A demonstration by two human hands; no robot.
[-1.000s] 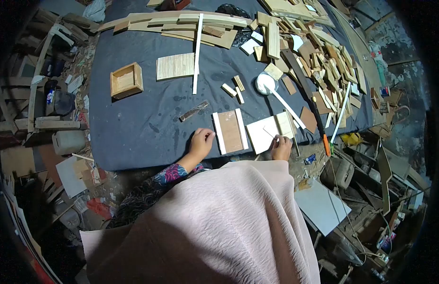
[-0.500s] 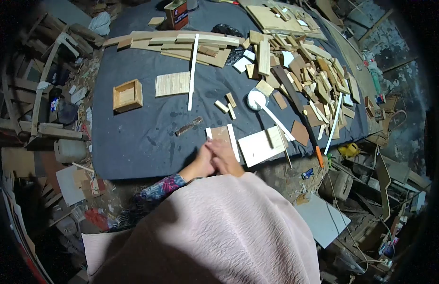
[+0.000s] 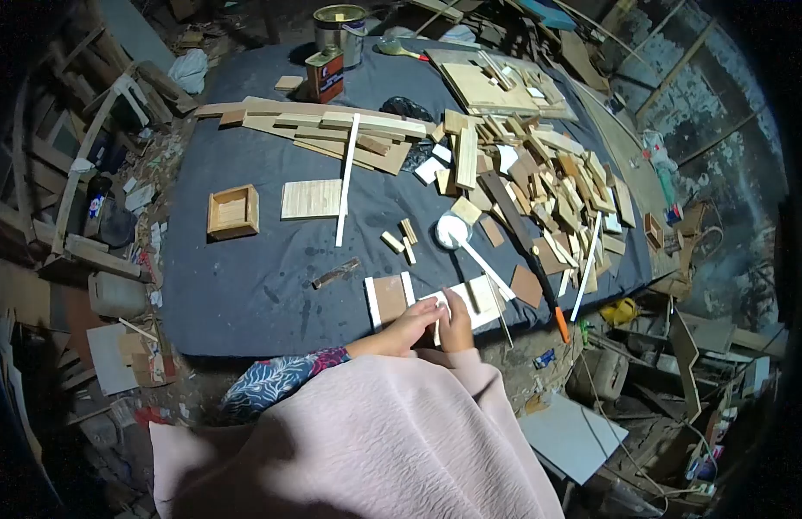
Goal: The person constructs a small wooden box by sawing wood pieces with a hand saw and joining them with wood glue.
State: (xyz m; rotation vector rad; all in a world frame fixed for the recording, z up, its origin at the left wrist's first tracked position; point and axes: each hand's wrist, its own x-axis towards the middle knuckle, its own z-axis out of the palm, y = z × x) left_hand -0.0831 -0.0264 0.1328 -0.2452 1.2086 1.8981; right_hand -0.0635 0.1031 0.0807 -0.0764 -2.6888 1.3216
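My left hand (image 3: 404, 332) and my right hand (image 3: 455, 322) meet at the table's near edge, fingers bent toward each other. Something small and white shows between the fingertips, too small to name. Under and beyond them lies a pale wooden board (image 3: 483, 304), partly covered by my right hand. Just left of my hands is a brown panel (image 3: 389, 298) with a white strip along each side. A tub of white paste (image 3: 449, 232) stands farther off, a pale stick (image 3: 489, 270) leaning out of it. Several small wood blocks (image 3: 392, 241) lie left of the tub.
A small wooden box (image 3: 233, 212) and a slatted panel (image 3: 310, 200) sit at the left. Wood offcuts (image 3: 574, 190) heap up at the right, beside an orange-handled saw (image 3: 562, 325). A tin can (image 3: 325, 76) and metal bucket (image 3: 342, 35) stand at the back.
My hands have moved right, from over the brown panel to the pale board's near left corner. They were clasped together before; now the fingertips meet. The view has tilted up, showing the bucket.
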